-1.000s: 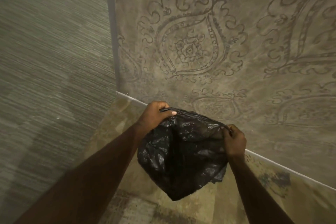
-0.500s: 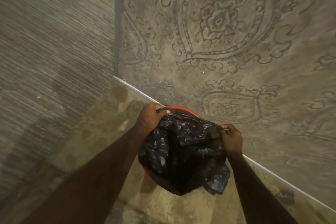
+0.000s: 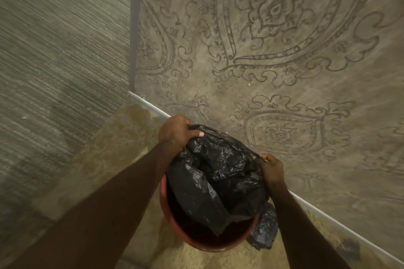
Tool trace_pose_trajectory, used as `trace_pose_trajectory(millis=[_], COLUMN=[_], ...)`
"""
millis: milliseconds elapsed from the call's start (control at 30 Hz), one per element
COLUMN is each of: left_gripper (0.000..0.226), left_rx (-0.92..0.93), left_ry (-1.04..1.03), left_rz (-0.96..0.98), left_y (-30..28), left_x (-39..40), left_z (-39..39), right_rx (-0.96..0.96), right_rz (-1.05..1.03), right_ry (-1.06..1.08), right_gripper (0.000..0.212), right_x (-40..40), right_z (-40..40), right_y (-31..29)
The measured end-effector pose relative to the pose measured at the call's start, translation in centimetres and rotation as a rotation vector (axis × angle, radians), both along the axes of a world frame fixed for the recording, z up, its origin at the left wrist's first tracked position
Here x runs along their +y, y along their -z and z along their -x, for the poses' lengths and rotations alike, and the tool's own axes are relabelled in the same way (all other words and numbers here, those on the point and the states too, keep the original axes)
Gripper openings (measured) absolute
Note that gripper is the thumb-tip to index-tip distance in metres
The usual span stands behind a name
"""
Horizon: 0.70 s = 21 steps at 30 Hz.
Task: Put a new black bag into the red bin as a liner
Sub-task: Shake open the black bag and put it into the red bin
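Item: black bag point(image 3: 218, 172), crumpled glossy plastic, held over the mouth of the red bin point(image 3: 172, 223). Its lower folds hang down inside the bin; one corner spills out over the bin's right rim and hangs against the outside. The bag's upper edge is stretched in a taut line between the two hands, above the far rim, which it hides.

Left hand point(image 3: 176, 131): fist closed over the bag's upper edge at the far left of the bin, thumb across the plastic.

Right hand point(image 3: 272, 167): fingers pinched together on the bag's edge at the right side of the bin.

Red bin: round, upright, near rim and part of the dark interior showing. It stands on a mottled tan floor point(image 3: 122, 159), close to the white baseboard point(image 3: 328, 220) of a wall with ornate scroll patterning point(image 3: 273, 50). A second, finely striped wall point(image 3: 54, 39) meets it at the corner to the left
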<state>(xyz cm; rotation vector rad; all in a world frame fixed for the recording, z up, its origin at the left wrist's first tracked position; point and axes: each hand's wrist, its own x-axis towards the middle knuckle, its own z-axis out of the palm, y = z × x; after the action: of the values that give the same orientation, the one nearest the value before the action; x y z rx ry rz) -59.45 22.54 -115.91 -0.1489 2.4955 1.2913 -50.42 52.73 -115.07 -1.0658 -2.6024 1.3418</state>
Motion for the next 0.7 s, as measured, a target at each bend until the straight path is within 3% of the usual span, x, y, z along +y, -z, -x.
trace_pose_trajectory(millis=[67, 200, 367, 433, 533, 700], left_gripper=[0.048, 0.047, 0.047, 0.043, 0.051, 0.053], left_rx=[-0.125, -0.263, -0.375, -0.371, -0.384, -0.358], left_ry=[-0.015, -0.021, -0.023, -0.037, -0.086, -0.126], left_rz=[-0.139, -0.342, -0.349, -0.354, -0.362, -0.325], left_y=[0.9, 2.2, 2.6, 2.9, 3.3, 3.8], left_x=[-0.3, -0.8, -0.8, -0.5, 0.1, 1.1], left_z=[0.6, 1.3, 2.2, 2.6, 2.9, 2.5], right_rx=[-0.037, -0.137, -0.268, -0.303, -0.303, -0.259], right_rz=[0.109, 0.307, 0.6, 0.661, 0.654, 0.427], right_ry=[0.058, 0.134, 0.175, 0.126, 0.05, 0.111], right_gripper=[0.022, 0.007, 0.046, 0.052, 0.058, 0.05], right_x=[0.1, 0.2, 0.8, 1.2, 1.5, 0.7], right_z=[0.0, 0.2, 0.7, 0.8, 1.1, 1.6], right_y=[0.3, 0.4, 0.4, 0.5, 0.5, 1.5])
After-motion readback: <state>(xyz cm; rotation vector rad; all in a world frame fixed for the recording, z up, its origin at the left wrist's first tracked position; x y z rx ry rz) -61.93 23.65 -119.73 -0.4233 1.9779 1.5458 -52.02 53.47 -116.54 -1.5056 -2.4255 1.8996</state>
